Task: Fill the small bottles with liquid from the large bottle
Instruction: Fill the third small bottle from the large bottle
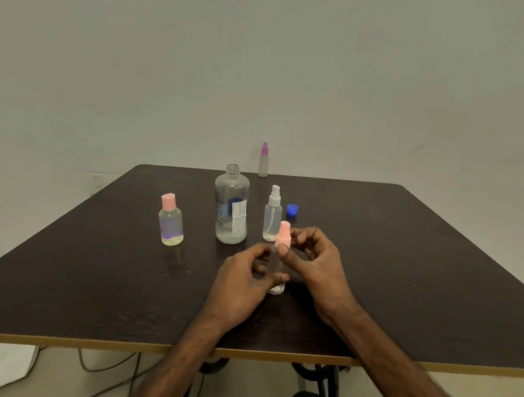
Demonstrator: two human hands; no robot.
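Note:
A small clear spray bottle (274,265) with a pink spray top (283,234) stands on the dark table (87,277) in front of me. My left hand (246,282) grips its body low down. My right hand (315,257) has thumb and fingers around the pink top. Behind it the large clear bottle (231,205) stands uncapped, with its blue cap (292,210) lying to the right. A white-topped spray bottle (273,214) stands beside the large bottle. A pink-capped squat bottle (170,220) stands to the left, and a purple-topped spray bottle (263,160) at the far edge.
The table's light wooden front edge (108,343) runs below my forearms. Cables (110,366) trail on the floor under the table, and a white sheet (6,363) lies at the lower left. A plain wall is behind the table.

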